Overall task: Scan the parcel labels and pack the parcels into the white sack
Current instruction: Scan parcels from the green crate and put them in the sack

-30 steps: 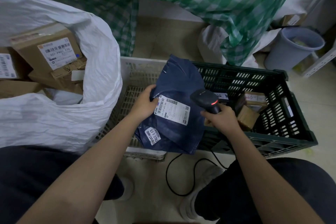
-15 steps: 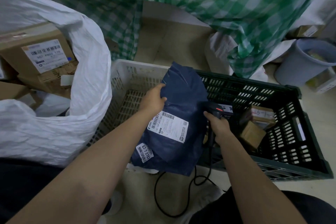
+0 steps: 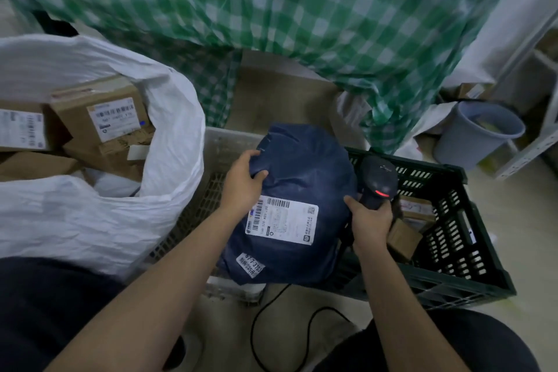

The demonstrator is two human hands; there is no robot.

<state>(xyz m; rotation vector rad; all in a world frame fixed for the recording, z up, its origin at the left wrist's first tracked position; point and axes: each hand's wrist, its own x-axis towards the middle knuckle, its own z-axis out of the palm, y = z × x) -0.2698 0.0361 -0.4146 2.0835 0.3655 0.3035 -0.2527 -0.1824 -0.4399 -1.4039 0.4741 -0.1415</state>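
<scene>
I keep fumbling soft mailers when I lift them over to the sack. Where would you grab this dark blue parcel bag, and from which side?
Probably the bunched upper left corner of the dark blue parcel bag, coming from the left, where the left hand already grips it. The bag is soft and creased, so slack film there gathers into a hold, keeps the shipping label uncovered, and faces the white sack.

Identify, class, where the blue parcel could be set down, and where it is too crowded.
Free: pale crate floor left of the left hand; gap in the white sack below the boxes. Crowded: green crate corner by the right hand.
</scene>
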